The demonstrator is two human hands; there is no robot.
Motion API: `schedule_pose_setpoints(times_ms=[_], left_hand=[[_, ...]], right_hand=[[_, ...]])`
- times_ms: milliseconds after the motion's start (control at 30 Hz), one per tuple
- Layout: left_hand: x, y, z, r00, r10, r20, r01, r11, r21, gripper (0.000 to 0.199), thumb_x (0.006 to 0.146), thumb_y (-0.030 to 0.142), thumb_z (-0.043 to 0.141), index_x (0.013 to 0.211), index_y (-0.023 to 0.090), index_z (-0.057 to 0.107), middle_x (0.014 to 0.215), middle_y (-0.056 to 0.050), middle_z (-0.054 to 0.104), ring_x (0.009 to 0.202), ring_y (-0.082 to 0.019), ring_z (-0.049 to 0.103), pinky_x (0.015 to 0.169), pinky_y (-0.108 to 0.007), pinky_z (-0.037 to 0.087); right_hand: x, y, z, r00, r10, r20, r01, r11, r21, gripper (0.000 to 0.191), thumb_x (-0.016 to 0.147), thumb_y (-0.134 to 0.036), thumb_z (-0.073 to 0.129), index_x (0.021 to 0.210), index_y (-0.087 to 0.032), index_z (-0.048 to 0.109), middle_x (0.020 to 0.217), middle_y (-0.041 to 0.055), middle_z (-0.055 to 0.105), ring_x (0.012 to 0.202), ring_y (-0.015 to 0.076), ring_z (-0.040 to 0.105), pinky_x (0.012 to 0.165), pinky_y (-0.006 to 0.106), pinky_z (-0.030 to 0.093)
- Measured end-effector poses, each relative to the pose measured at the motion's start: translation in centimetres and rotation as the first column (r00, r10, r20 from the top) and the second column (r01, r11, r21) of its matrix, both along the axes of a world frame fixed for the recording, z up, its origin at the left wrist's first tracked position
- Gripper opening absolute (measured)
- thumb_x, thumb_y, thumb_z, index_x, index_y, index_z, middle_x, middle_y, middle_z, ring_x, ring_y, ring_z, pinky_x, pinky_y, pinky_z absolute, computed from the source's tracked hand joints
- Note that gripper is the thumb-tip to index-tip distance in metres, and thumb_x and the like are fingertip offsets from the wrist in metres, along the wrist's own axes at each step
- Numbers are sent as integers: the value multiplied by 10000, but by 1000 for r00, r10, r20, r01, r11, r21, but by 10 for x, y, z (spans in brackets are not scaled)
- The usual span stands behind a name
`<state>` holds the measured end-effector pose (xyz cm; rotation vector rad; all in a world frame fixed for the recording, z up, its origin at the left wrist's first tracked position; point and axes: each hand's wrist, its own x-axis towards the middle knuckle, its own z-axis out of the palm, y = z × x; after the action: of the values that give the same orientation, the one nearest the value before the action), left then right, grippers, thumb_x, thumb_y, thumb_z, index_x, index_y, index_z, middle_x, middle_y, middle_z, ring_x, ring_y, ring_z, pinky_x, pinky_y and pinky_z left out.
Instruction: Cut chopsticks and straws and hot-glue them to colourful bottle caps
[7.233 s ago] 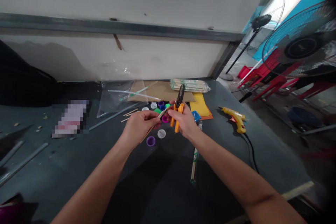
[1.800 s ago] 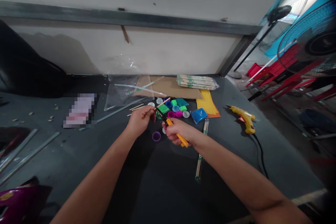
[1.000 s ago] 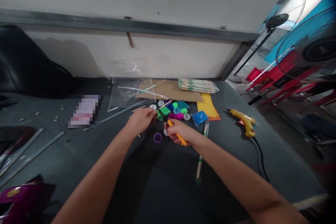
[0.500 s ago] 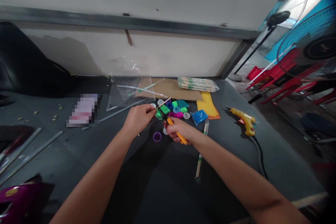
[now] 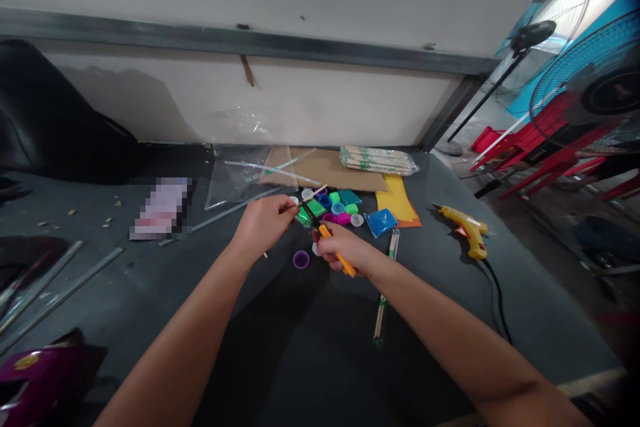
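Our left fingers (image 5: 284, 212) pinch a stick (image 5: 314, 197) and our right fingers (image 5: 326, 240) clench orange pliers (image 5: 340, 260) close beside it, just above the caps (image 5: 333, 209), so a slip could drop the stick among them; earlier, the pliers stood upright, higher above the counter (image 5: 150, 320).
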<state>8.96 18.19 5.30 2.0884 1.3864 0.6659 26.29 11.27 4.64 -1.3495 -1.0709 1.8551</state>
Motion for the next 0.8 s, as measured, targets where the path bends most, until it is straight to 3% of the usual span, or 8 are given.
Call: schedule_pose_setpoints(times_ms=[433, 633, 733, 800], left_hand=[[1, -1, 4, 999, -9, -32, 9, 1000, -9, 196, 799, 330, 526, 726, 216, 668, 603, 30, 662, 533, -134, 607, 566, -257, 385], [-3, 2, 5, 992, -126, -12, 123, 982, -141, 264, 851, 378, 451, 740, 210, 622, 647, 20, 651, 501, -127, 576, 536, -256, 403], [-2, 3, -3, 984, -165, 73, 176, 967, -186, 255, 873, 356, 403, 775, 211, 588, 624, 22, 578, 524, -133, 549, 516, -249, 410], [0, 3, -11, 972, -155, 178, 184, 969, -164, 224, 872, 344, 404, 790, 212, 566, 660, 18, 544, 578, -137, 539, 518, -237, 416]], right_hand=[[3, 0, 0, 993, 52, 105, -56, 998, 32, 265, 547, -151, 491, 782, -225, 393, 516, -103, 319, 374, 55, 270, 362, 185, 171], [4, 0, -4, 936, 30, 352, -120, 964, 238, 212, 611, -170, 510, 802, -206, 426, 605, -67, 418, 435, 63, 357, 414, 210, 236], [3, -2, -3, 905, -11, 425, -133, 942, 307, 207, 618, -177, 538, 795, -196, 433, 663, -51, 460, 469, 56, 371, 437, 209, 241], [2, -4, -2, 933, -4, 361, -98, 960, 263, 228, 597, -164, 525, 798, -202, 424, 626, -65, 428, 451, 54, 349, 425, 206, 227]])
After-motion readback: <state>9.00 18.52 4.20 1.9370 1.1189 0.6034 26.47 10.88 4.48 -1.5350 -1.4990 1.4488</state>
